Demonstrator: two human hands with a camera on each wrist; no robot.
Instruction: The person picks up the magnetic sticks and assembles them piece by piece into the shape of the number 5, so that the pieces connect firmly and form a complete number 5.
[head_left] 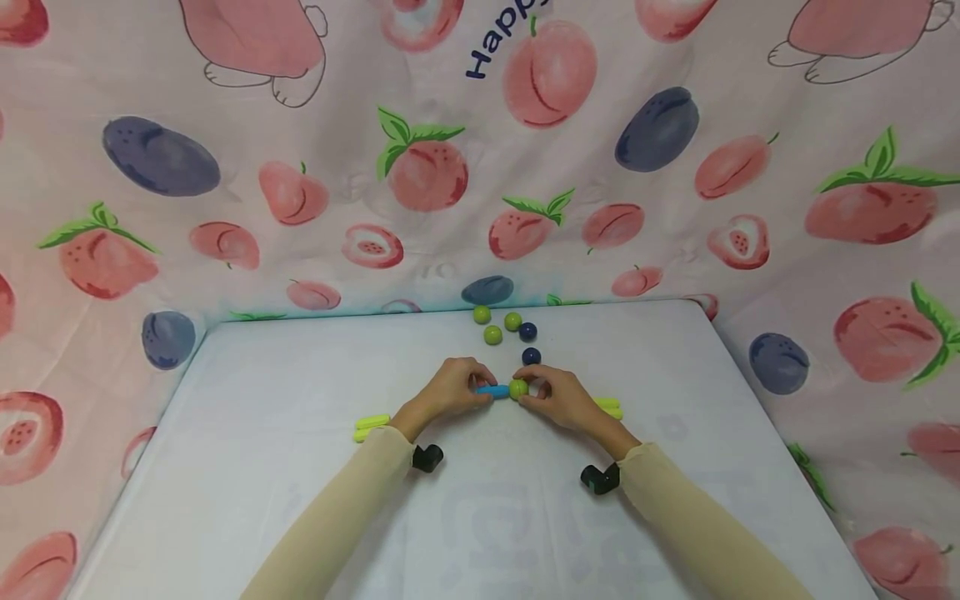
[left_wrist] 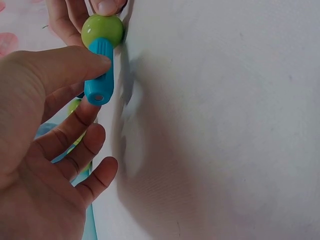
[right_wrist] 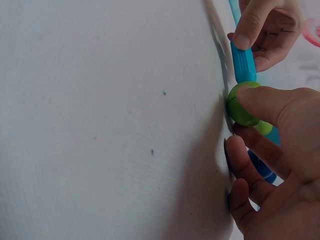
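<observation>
Between thumb and fingers, my left hand [head_left: 457,386] pinches a short blue rod [left_wrist: 101,75] with a grooved side and a small hole in its end. My right hand [head_left: 558,398] pinches a shiny green ball [head_left: 518,389] from the other side. Rod and ball meet end to end in all three views, the blue tip right at the ball [right_wrist: 245,104]. Both hands work low over the middle of the white table. Just beyond the right hand lies a dark blue ball [head_left: 531,357].
Farther back sit several green balls [head_left: 492,335] and another dark blue ball [head_left: 528,332]. Yellow rods [head_left: 372,422] lie beside the left wrist, and more yellow rods [head_left: 609,407] lie by the right. A fruit-print cloth [head_left: 450,242] hangs behind the white table [head_left: 285,500].
</observation>
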